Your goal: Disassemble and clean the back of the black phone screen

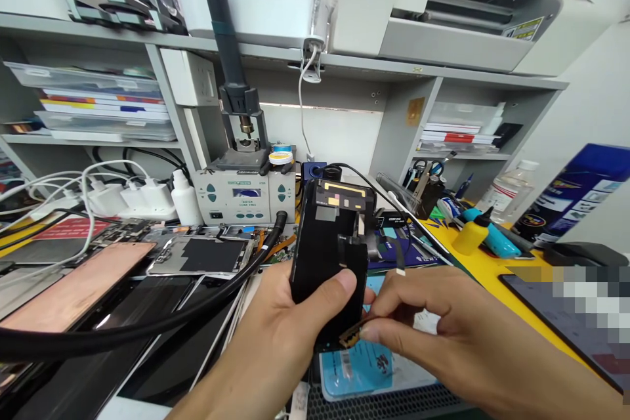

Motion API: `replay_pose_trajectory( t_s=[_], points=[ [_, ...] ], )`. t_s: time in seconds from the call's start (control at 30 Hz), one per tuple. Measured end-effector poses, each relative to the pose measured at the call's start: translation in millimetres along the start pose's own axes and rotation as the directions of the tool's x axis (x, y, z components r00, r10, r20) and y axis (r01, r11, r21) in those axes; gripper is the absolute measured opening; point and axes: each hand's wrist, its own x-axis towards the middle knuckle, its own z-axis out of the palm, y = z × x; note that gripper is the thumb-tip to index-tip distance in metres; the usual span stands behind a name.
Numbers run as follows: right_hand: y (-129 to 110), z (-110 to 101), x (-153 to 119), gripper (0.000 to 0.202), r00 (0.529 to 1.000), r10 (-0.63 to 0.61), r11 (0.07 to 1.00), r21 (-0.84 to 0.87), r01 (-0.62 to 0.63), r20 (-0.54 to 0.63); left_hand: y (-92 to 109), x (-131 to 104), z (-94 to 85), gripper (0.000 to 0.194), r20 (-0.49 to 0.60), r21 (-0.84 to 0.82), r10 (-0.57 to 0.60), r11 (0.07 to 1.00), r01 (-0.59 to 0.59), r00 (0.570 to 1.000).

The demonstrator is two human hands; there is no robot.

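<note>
A black phone screen assembly (325, 256), its back side with flex cables and metal parts facing me, stands tilted up in front of me. My left hand (295, 315) is closed round its lower left part, thumb pressed on the black back. At its lower right corner my right hand (413, 321) pinches a small brownish flex piece (350, 336) between thumb and fingers. A dark flex strip (399, 254) sticks out to the right of the screen, above my right hand. Beneath both hands lies a blue and clear plastic packet (354, 374).
Behind stands a hot air station (246, 195) with its thick black hose (197, 318) crossing the left side. Phone screens (98, 282) cover the left. Bottles (470, 236) and a tablet (536, 302) are at the right, below a grey shelf (364, 65).
</note>
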Motion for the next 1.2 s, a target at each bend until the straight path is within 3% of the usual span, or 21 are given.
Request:
replay_pose_trajectory(
  t_s=[0.27, 0.4, 0.73, 0.83, 1.0, 1.2],
  points=[
    [4, -2, -6, 0.013, 0.998, -0.058, 0.998, -0.04, 0.057, -0.026, 1, 0, 2.2, 0.024, 0.029, -0.031, 0.019, 0.999, -0.018, 0.999],
    [4, -4, -7, 0.014, 0.998, -0.065, 0.997, -0.043, 0.065, -0.009, 0, 1, 1.1, 0.03, 0.015, -0.006, -0.04, 0.999, 0.04, 0.999],
    [1, 0, -1, 0.013, 0.997, -0.039, 0.998, -0.04, 0.042, 0.07, 2, 5, -1.6, 0.024, 0.044, 0.029, -0.184, 0.983, 0.183, 0.982],
    [1, 0, -3, 0.012, 0.995, -0.059, 0.997, -0.034, 0.062, 0.082, 1, 5, 0.0, 0.025, 0.017, 0.016, -0.195, 0.981, 0.195, 0.981],
    [2, 1, -8, 0.012, 0.991, -0.061, 0.996, -0.058, 0.069, 0.122, -1, 6, -1.5, 0.009, -0.039, 0.012, -0.197, 0.98, 0.197, 0.98],
    [3, -1, -10, 0.017, 0.977, -0.009, 0.995, -0.092, 0.029, 0.215, -5, 7, -8.2, 0.014, -0.048, -0.006, -0.298, 0.955, 0.298, 0.953]
  ],
)
